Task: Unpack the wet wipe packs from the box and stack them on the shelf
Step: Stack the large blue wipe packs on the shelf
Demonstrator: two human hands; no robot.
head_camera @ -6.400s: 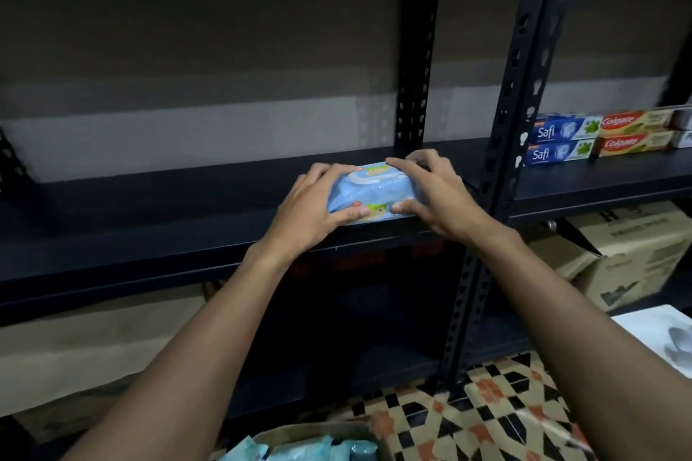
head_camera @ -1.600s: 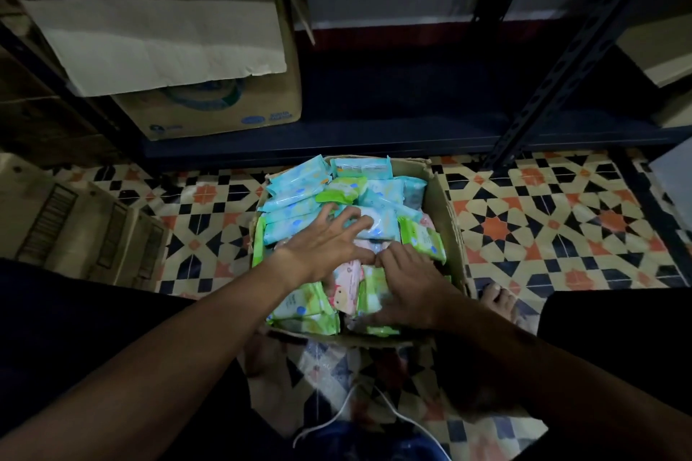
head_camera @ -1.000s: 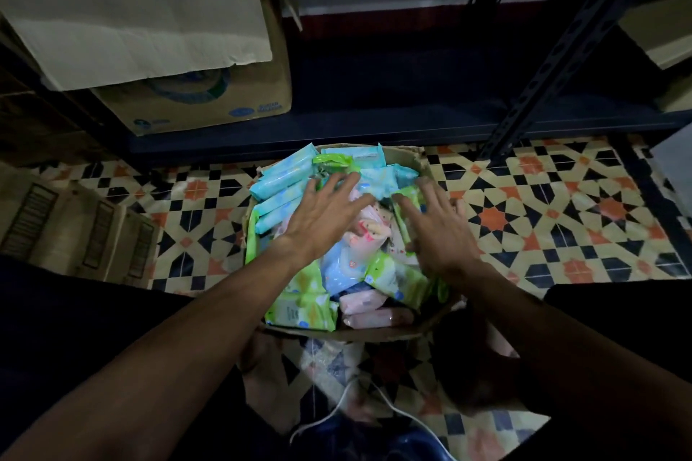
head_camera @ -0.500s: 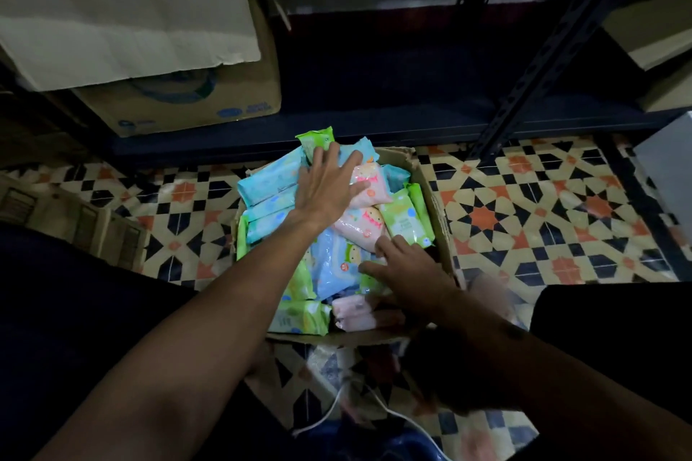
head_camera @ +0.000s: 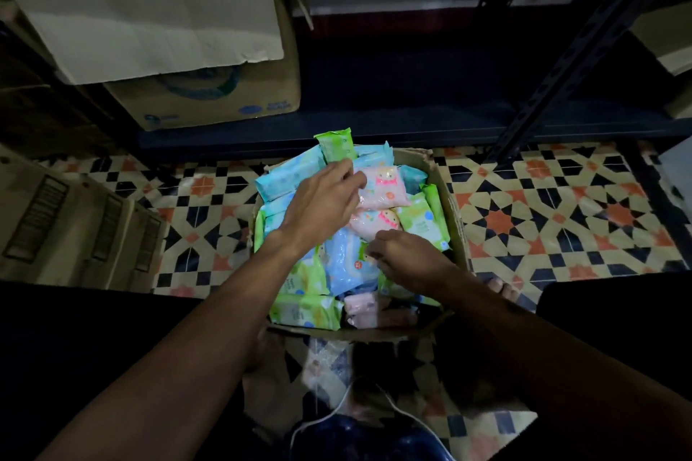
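Observation:
An open cardboard box stands on the tiled floor in front of me, filled with several wet wipe packs in blue, green and pink. My left hand reaches into the far half, its fingers curled on the left edge of a pink wet wipe pack. Nearer to me, my right hand has its fingers curled on the right edge of a blue wet wipe pack. A green pack sticks up at the far rim. The dark bottom shelf lies behind the box.
A large cardboard carton with a raised flap sits on the bottom shelf at left. Another carton lies on the floor at left. A slotted black shelf post rises at right. A white cable hangs below me.
Earlier I set a blue pack on the upper shelf, then bent to the box. In the last half second my left fingers curled onto the pink pack and my right hand shifted onto the blue pack.

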